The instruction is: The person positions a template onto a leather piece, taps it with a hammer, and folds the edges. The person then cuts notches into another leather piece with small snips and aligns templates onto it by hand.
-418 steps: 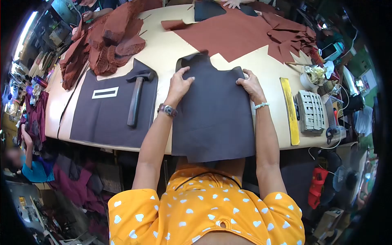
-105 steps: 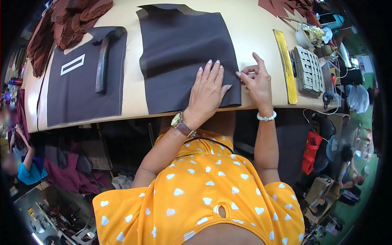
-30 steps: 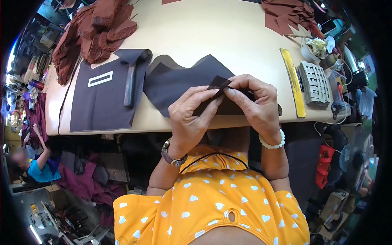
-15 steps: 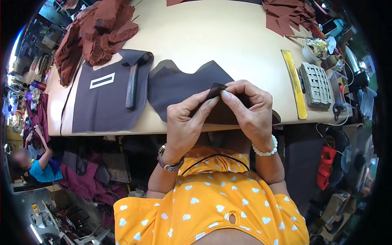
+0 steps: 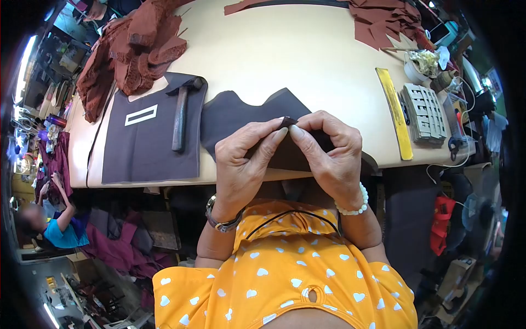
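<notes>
Near the table's front edge, my left hand (image 5: pixel 244 153) and my right hand (image 5: pixel 330 151) pinch a small folded bit of the dark cloth piece (image 5: pixel 241 112) between thumbs and fingers. The two thumb tips nearly meet at the fold. The rest of that cloth lies behind and under my hands, partly hidden by them. To the left, another dark cloth piece (image 5: pixel 126 156) lies flat, bearing a white rectangular frame (image 5: pixel 141 115) and a hammer (image 5: pixel 179 118) with its head at the top.
Reddish-brown cloth is heaped at the back left (image 5: pixel 131 49) and back right (image 5: pixel 386 22). At right lie a yellow ruler (image 5: pixel 394 115), a stack of slotted pieces (image 5: pixel 424 114), scissors (image 5: pixel 454 147) and a white pot (image 5: pixel 416 68). A person in blue (image 5: pixel 63 230) sits at left.
The cloth that was laid out under my left hand is now turned, with part of it folded between both hands. Over the last second my fingertips have closed tighter around the fold.
</notes>
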The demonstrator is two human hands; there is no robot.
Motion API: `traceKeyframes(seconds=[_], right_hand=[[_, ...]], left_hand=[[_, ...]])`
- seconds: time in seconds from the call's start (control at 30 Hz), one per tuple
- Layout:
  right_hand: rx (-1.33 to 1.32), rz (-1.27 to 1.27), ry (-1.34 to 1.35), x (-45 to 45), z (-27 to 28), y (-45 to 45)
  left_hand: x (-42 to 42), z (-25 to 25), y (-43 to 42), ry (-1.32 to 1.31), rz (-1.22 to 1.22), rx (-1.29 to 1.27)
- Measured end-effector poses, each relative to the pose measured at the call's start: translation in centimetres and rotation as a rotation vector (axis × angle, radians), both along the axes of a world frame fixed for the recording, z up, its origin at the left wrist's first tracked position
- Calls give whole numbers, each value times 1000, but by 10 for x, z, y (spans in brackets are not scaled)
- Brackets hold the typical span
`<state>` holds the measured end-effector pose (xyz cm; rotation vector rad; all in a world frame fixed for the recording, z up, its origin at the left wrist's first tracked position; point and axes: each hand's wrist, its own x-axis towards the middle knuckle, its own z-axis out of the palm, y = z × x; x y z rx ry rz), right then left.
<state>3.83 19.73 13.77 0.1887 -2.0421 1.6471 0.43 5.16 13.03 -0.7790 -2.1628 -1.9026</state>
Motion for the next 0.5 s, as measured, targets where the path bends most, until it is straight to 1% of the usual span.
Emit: traceKeyframes(seconds=[0.5], right_hand=[[-9, -42, 34, 5, 2, -3]], left_hand=[[5, 0, 1, 84, 28, -15]])
